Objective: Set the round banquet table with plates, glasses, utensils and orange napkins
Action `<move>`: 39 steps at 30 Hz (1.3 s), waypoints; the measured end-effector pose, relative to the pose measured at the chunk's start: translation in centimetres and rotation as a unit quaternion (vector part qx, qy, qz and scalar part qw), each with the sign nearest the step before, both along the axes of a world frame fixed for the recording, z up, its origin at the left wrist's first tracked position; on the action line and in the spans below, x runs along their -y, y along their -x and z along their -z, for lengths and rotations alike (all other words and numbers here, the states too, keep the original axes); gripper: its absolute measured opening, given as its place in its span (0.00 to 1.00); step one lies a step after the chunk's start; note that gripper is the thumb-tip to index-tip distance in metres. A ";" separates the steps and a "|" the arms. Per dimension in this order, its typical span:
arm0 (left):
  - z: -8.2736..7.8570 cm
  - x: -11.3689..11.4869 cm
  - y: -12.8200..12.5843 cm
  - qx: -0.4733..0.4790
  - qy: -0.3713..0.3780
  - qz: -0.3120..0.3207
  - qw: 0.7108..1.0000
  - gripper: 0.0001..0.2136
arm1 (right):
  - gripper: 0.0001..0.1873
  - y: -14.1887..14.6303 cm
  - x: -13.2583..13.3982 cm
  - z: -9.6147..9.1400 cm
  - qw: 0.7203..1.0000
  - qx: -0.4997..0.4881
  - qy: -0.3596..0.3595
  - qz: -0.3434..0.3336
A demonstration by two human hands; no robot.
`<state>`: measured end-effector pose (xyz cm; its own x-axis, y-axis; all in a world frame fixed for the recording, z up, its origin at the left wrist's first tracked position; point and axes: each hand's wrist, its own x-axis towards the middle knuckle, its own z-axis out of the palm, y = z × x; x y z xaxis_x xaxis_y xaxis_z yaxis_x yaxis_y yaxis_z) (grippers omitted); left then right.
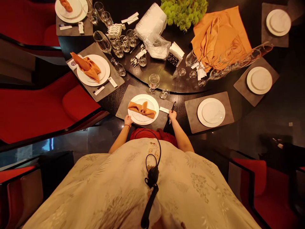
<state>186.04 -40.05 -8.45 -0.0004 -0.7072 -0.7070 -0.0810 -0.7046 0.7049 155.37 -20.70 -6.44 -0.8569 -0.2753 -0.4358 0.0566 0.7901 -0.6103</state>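
A white plate (152, 101) with a folded orange napkin (142, 108) on it sits on a grey placemat (126, 103) at the near edge of the round dark table. My left hand (128, 120) rests at the plate's near-left rim, fingers curled on it. My right hand (172, 115) is at the placemat's right edge, closed on a thin dark utensil (172, 106) that points away from me. A small white rest (164, 110) lies just left of that hand. A wine glass (153, 82) and a small glass (164, 93) stand beyond the plate.
More placemats with white plates (211, 112) ring the table. Loose orange napkins (215, 35), several glasses (119, 44), a plastic bag (153, 30) and a green plant (184, 11) crowd the centre turntable. Red chairs (35, 108) stand left and right (269, 187).
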 end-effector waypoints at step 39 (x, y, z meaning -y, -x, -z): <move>-15.9 -9.0 12.8 -0.281 0.473 0.601 0.580 0.11 | 0.19 -10.2 -7.2 -19.8 0.789 0.515 0.331 -0.060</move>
<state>173.29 -31.06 7.41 -0.9370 -0.0287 0.3480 0.3174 0.3458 0.8830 165.60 -13.54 13.32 -0.0936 -0.7871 -0.6097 0.7402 0.3546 -0.5713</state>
